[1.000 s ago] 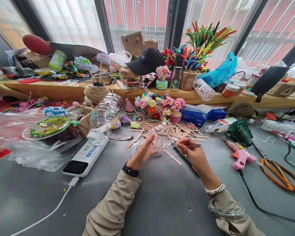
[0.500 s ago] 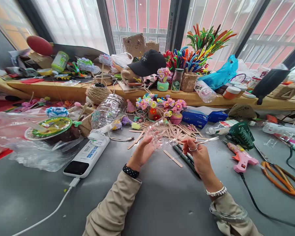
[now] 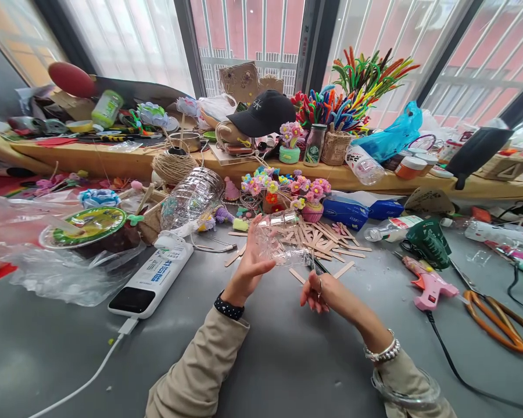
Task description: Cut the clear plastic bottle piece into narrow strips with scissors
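My left hand (image 3: 246, 270) is wrapped around a clear, ribbed plastic bottle piece (image 3: 279, 239), held on its side above the table. My right hand (image 3: 326, 294) is closed on a small pair of scissors (image 3: 312, 265), with a finger through a handle loop. The scissors' blades point up and away, at the right-hand edge of the bottle piece; whether they bite into the plastic I cannot tell. Flat wooden craft sticks (image 3: 325, 239) lie scattered behind and under both hands.
Left of my hands lies a white power bank (image 3: 157, 278) with a cable. To the right are a pink glue gun (image 3: 431, 284) and large orange-handled scissors (image 3: 497, 319). Pipe-cleaner flowers (image 3: 283, 186), a twine spool (image 3: 174, 167) and a blue tissue pack (image 3: 344, 212) stand behind.
My right hand has moved left and down, and its scissors have swung from pointing right to pointing up at the bottle piece. My left hand has shifted slightly, its fingers more upright.
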